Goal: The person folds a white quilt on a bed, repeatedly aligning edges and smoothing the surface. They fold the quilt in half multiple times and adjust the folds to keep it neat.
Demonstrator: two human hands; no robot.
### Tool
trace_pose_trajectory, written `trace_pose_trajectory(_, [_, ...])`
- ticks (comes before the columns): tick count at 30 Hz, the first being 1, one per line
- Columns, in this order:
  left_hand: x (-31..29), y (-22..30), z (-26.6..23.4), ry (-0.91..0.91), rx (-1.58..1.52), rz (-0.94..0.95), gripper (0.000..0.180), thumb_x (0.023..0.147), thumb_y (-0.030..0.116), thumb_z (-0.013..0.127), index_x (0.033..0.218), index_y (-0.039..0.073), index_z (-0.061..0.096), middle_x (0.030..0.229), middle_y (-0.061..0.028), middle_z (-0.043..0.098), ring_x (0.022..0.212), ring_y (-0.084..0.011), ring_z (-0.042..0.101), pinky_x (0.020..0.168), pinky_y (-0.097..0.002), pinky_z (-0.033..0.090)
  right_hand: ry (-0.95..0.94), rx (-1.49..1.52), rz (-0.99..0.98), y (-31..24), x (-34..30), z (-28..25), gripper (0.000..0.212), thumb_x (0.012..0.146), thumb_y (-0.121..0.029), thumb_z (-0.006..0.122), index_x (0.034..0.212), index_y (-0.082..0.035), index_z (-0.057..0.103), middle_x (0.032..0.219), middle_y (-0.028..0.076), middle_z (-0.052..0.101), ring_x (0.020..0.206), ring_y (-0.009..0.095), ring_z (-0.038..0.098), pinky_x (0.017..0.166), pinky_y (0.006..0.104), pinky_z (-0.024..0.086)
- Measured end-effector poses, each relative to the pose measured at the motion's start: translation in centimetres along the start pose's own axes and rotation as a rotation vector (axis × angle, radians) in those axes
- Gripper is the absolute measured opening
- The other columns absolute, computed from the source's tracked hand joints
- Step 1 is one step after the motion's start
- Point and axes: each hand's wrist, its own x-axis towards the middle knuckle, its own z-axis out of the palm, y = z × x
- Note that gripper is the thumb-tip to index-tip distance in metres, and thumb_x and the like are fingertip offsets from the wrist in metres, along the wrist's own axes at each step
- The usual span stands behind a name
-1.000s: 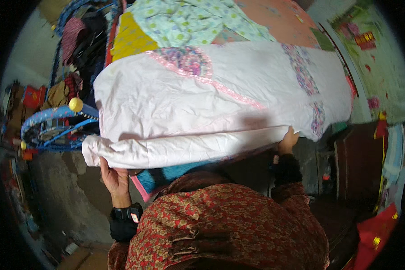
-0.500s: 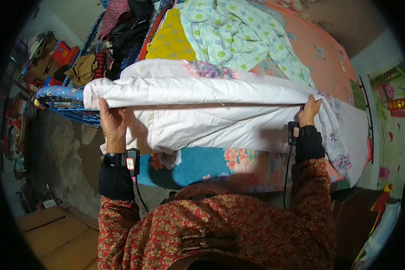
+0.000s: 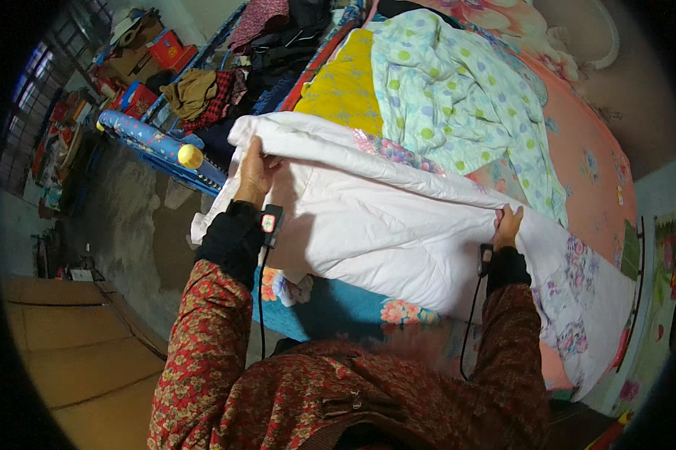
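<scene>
The white quilt [image 3: 398,225] catches most of the light in here; soft shadows lie on it beside the left hand [image 3: 257,176] and right hand [image 3: 509,225]; the floor [image 3: 128,232] sits dim, the window [image 3: 38,90] faintly bluish; edges bow near the rim, corners drowned in black.

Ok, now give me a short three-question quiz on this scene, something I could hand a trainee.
1. What do the left hand and the right hand both grip?
2. True or false: the yellow cloth lies to the left of the pale green-dotted cloth.
3. Which colour is the round knob nearest the left hand?
a) red
b) yellow
c) black

Key:
1. The white quilt, by its folded edge.
2. True.
3. b
</scene>
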Motion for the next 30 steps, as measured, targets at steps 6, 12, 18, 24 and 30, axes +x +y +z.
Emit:
trace_pose_trajectory(6, [-1.2,-1.0,-1.2,-0.01,0.535,0.296,0.068,0.086,0.048,0.057,0.135,0.004,0.041,0.124,-0.0103,0.052,0.107,-0.0219,0.052,0.09,-0.0366,0.039,-0.358,-0.425,-0.262,6.5,-0.8,0.3,0.061,0.087,-0.029,0.055,0.135,0.002,0.035,0.113,0.013,0.052,0.105,0.022,0.049,0.082,0.0305,0.04])
trace_pose_trajectory(12, [-7.2,0.2,-11.1,0.147,0.911,0.719,0.048,0.089,0.024,0.06,0.127,-0.002,0.047,0.126,-0.0148,0.051,0.115,-0.0231,0.05,0.097,-0.0319,0.039,-0.289,-0.816,-0.834,9.5,-14.9,-3.1,0.063,0.081,-0.024,0.065,0.131,0.005,0.04,0.133,0.023,0.042,0.119,0.039,0.042,0.102,0.0468,0.031])
trace_pose_trajectory(18, [-8.3,2.3,-18.6,0.426,1.654,0.302,0.072,0.078,0.051,0.063,0.127,0.002,0.047,0.129,-0.0221,0.048,0.118,-0.0369,0.048,0.097,-0.0403,0.039,-0.682,-1.141,-0.989,9.7,-26.6,-5.3,0.069,0.075,-0.038,0.067,0.127,0.002,0.045,0.133,0.022,0.041,0.124,0.041,0.035,0.104,0.053,0.025])
trace_pose_trajectory(24, [-7.6,2.0,-21.4,0.101,1.521,0.352,0.062,0.077,0.053,0.063,0.111,0.002,0.059,0.114,-0.02,0.055,0.109,-0.0279,0.052,0.088,-0.0337,0.043,-0.534,-1.38,-1.131,10.7,-23.9,-5.7,0.059,0.071,-0.024,0.068,0.124,-0.005,0.049,0.125,0.013,0.048,0.117,0.033,0.043,0.102,0.0514,0.03])
trace_pose_trajectory(30, [-9.9,5.7,-19.2,0.004,0.862,0.217,0.024,0.085,0.025,0.064,0.095,0.004,0.061,0.08,0.0037,0.058,0.069,-0.0045,0.049,0.061,-0.0216,0.041,-0.565,-1.122,-0.869,5.9,-24.2,-6.8,0.037,0.074,-0.013,0.063,0.11,-0.006,0.058,0.108,0.01,0.062,0.102,0.027,0.056,0.094,0.0434,0.036])
